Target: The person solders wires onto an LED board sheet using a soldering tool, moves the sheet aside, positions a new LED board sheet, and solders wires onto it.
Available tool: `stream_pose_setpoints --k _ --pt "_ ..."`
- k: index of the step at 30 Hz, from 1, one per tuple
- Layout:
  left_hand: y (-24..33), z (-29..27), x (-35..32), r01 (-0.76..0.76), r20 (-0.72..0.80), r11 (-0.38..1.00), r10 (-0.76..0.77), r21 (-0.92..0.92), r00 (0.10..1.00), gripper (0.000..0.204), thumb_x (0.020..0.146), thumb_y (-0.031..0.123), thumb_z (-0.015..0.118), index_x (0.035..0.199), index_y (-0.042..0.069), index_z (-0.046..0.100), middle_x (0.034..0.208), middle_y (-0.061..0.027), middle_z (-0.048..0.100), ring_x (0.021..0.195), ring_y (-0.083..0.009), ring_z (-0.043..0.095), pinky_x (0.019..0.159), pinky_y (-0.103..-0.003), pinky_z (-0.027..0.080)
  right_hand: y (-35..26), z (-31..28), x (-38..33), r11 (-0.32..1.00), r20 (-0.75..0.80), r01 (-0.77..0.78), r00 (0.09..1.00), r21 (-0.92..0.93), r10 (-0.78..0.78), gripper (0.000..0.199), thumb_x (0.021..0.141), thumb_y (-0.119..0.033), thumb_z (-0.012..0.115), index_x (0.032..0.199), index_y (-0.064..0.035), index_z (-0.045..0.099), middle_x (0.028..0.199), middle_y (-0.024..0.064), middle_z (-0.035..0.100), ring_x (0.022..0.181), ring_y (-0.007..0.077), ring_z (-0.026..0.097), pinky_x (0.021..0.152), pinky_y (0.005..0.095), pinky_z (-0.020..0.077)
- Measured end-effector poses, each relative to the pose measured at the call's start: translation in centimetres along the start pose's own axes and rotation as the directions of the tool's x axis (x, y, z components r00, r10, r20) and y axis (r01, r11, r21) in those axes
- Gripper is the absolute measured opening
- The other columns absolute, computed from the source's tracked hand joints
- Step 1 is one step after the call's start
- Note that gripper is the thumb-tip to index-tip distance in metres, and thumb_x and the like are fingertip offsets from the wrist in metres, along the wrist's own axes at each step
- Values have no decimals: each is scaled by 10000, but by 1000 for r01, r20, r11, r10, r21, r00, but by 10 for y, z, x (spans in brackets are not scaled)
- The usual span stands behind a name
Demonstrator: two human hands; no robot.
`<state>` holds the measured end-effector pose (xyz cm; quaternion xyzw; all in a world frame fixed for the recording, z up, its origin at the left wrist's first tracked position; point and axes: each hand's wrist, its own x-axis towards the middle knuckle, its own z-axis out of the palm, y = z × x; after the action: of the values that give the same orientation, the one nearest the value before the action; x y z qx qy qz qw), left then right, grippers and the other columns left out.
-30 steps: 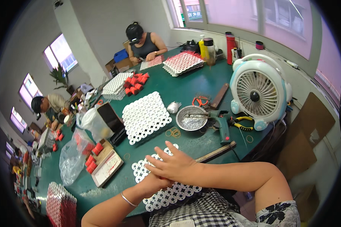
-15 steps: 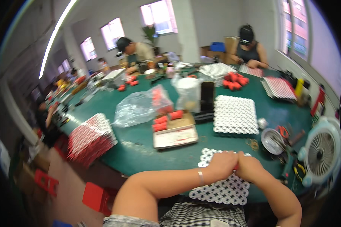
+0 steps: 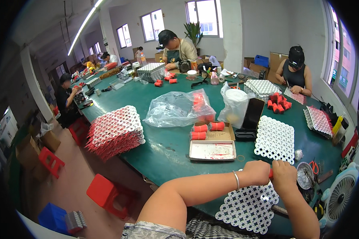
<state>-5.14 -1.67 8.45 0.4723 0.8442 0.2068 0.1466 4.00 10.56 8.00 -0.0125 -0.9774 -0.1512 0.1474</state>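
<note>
Left hand (image 3: 256, 173) and right hand (image 3: 285, 175) both grip one red bundle (image 3: 271, 174), three spare-looking bundles (image 3: 198, 136) chilling in one box (image 3: 225, 135).

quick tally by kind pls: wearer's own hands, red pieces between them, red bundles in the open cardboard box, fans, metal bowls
wearer's hands: 2
red piece, partly hidden between them: 1
red bundles in the cardboard box: 3
fan: 1
metal bowl: 1
total: 8
</note>
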Motion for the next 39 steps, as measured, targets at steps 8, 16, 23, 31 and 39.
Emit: stream_pose_setpoints --k 8,16,23,31,39 --pt "-14 4 -30 -171 151 965 142 201 978 204 676 195 653 816 47 668 774 -155 678 718 -310 670 635 -412 528 -21 0 -10 962 351 -32 934 273 -68 147 731 -236 605 752 -91 601 708 113 661 647 310 643 563 393 457" --pt "-11 -25 -37 -164 144 946 128 278 981 264 723 281 659 894 81 632 772 -132 677 721 -312 666 624 -415 522 -22 -25 2 965 207 19 976 263 -76 109 750 -191 589 791 -90 597 693 116 651 616 295 641 577 411 476" --pt "-19 -10 -49 -328 -134 808 442 489 887 72 721 147 596 683 95 563 616 -92 628 603 -251 647 528 -377 485 -19 -38 5 889 570 -188 816 417 -94 277 716 -277 645 893 -71 597 858 132 674 822 318 657 690 434 514" --pt "-23 -1 -35 -305 -200 775 480 554 854 121 694 155 618 638 109 521 527 -62 565 478 -234 575 469 -362 423 -22 -4 -15 941 142 -91 989 325 47 84 756 -171 593 795 -99 613 729 77 669 655 269 662 604 407 496" --pt "-33 -8 -29 -372 -207 655 632 657 747 171 652 158 643 650 123 475 524 -40 528 485 -217 549 480 -347 406 -15 -28 3 826 577 -323 817 463 -4 217 700 -213 624 878 -95 658 759 118 677 728 289 670 662 405 518"
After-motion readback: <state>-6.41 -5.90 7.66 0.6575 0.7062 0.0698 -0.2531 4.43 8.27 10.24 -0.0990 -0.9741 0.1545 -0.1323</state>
